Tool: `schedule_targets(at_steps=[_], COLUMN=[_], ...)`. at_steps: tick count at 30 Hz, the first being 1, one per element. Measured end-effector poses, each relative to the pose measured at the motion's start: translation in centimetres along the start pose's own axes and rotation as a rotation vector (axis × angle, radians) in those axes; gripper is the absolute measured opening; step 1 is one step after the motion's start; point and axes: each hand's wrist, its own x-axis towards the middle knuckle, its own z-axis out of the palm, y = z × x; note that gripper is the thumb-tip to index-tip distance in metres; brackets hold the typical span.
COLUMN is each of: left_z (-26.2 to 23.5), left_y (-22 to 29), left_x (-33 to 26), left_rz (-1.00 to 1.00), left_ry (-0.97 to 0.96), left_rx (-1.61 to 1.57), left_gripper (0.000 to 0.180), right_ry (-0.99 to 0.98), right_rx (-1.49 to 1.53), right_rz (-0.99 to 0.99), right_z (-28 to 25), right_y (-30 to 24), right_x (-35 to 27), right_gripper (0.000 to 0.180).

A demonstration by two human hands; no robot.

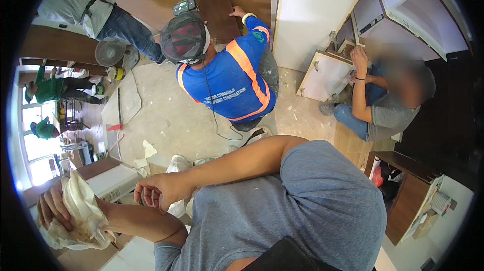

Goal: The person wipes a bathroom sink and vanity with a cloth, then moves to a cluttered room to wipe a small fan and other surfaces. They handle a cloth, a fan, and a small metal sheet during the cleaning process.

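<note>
My left hand (54,208) is at the far left, its fingers wrapped round a crumpled off-white cloth (91,215) with brownish stains. The cloth bulges out past the wrist and hides part of the palm. Across my body reaches my right arm, and my right hand (164,190) hangs just above my left forearm. Its fingers are loosely bent and slightly apart, with nothing visible in them. A long white boxed or panelled piece (113,180) with a brown edge lies beyond both hands.
Ahead, a person in a blue shirt (227,84) crouches by a brown panel (219,16). At right, another person (398,104) handles a cabinet door (325,76). Several people are at left, near a round fan (109,52). A red-ended bar (119,109) lies on the floor.
</note>
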Motion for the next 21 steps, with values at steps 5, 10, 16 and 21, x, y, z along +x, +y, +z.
schedule_targets(at_steps=[5,10,16,21], left_z=[-0.8,-2.1,-6.7,-12.3], left_y=[3.3,7.4,11.0,19.1], left_x=[-1.9,-1.7,-0.3,-0.5], left_rz=[0.229,0.326,0.186,0.352], left_ry=[0.092,0.151,0.119,0.257], left_rx=[-0.167,-0.039,0.077,0.256], left_gripper=[0.026,0.015,0.01,0.004], right_ry=[-0.033,-0.008,0.042,0.125], right_rx=[-0.08,-0.245,-0.247,-0.3], right_rz=[0.028,0.056,0.171,0.263], right_z=[0.0,-0.4,-2.8,-5.4], right_y=[0.6,3.5,6.3,10.1], right_x=[1.2,3.6,8.8,16.0], right_gripper=[0.064,0.061,0.053,0.053])
